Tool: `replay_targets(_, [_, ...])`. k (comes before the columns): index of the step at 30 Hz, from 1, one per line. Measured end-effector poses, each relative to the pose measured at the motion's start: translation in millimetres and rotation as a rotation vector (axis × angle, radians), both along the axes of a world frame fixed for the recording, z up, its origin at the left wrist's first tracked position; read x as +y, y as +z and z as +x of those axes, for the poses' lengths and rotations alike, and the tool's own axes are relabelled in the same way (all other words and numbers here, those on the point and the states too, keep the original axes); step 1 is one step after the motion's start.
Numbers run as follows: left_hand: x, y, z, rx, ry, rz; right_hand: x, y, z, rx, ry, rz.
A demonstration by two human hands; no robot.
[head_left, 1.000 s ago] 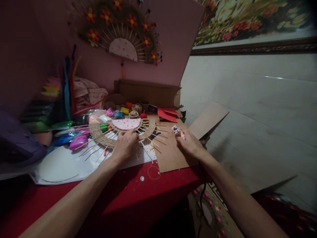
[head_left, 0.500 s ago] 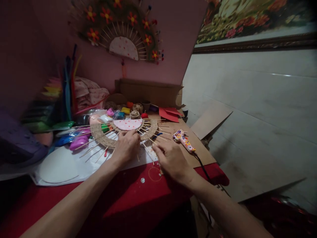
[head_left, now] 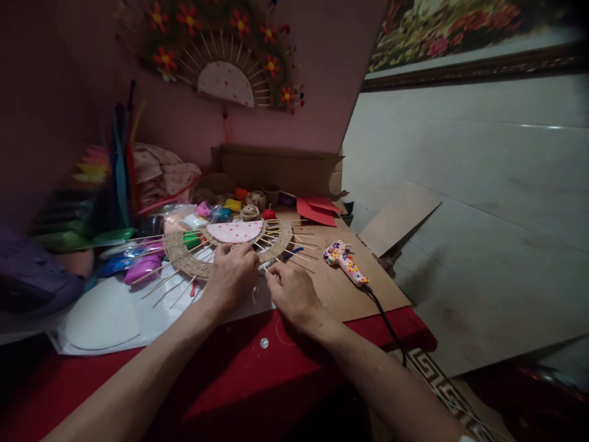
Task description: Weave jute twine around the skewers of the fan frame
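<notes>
A fan-shaped craft [head_left: 186,260] lies in front of me, with thin wooden sticks spreading from its middle and a band of brown twine woven through them. At its centre is a half circle of white cloth with pink dots [head_left: 234,231]. My left hand [head_left: 234,274] is closed at the fan's middle, just below the dotted cloth, its fingertips partly hidden. Close beside it, my right hand [head_left: 294,296] pinches the end of a thin stick on the fan's near side. Both hands cover part of the sticks.
A flower-patterned glue gun [head_left: 345,263] lies on cardboard [head_left: 377,294] at right, its black cord running over the table edge. Bagged coloured clay [head_left: 145,268], twine balls [head_left: 250,213] and red sheets [head_left: 317,212] sit behind. A white oval [head_left: 103,313] lies left. A similar fan hangs above.
My right hand has moved left, closer to my left hand, and its fingertips now meet the fan's near side. My left hand stays at the fan's middle. The view has shifted slightly.
</notes>
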State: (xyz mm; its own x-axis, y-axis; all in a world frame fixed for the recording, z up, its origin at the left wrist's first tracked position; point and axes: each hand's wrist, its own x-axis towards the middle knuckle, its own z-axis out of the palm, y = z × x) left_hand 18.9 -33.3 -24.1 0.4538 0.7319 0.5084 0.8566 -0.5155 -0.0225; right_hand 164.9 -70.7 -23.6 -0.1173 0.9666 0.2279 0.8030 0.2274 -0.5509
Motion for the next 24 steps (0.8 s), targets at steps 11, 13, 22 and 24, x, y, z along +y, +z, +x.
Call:
replay_targets(11, [-1.3, 2.0, -2.9, 0.042, -0.033, 0.011, 5.2, -4.9, 1.6, 0.082, 0.008, 0.009])
replay_targets(13, [-1.8, 2.3, -3.8, 0.027, -0.038, -0.002, 5.7, -6.2, 1.7, 0.1, 0.015, 0.01])
replay_targets(22, [-3.9, 4.1, -3.7, -0.075, -0.013, -0.073, 10.4, -2.8, -0.5, 0.662, 0.058, -0.338])
replay_targets(24, [-4.6, 4.7, -3.6, -0.088, -0.006, -0.086, 9.7, 0.0, 1.2, 0.826, 0.136, -0.498])
